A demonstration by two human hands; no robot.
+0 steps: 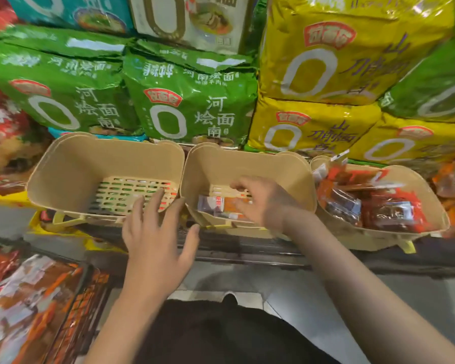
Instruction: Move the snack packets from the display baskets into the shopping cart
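At far left, the cart (24, 306) is already heaped with orange and red snack packets, so much of the job looks done. The left basket (63, 179) shows only its slotted floor, with no packets that I can see. The left hand (155, 245) hovers at that basket's front rim with fingers spread and straight, holding nothing. The middle basket (286, 174) is nearly emptied: a last packet (221, 204) lies at its bottom, and the right hand (263, 203) reaches in over it, fingers curled down onto it; whether it has a firm grip I cannot tell. The right basket (436, 206) is full of packets (378, 208), so that one appears untouched and is probably the bulk of what remains
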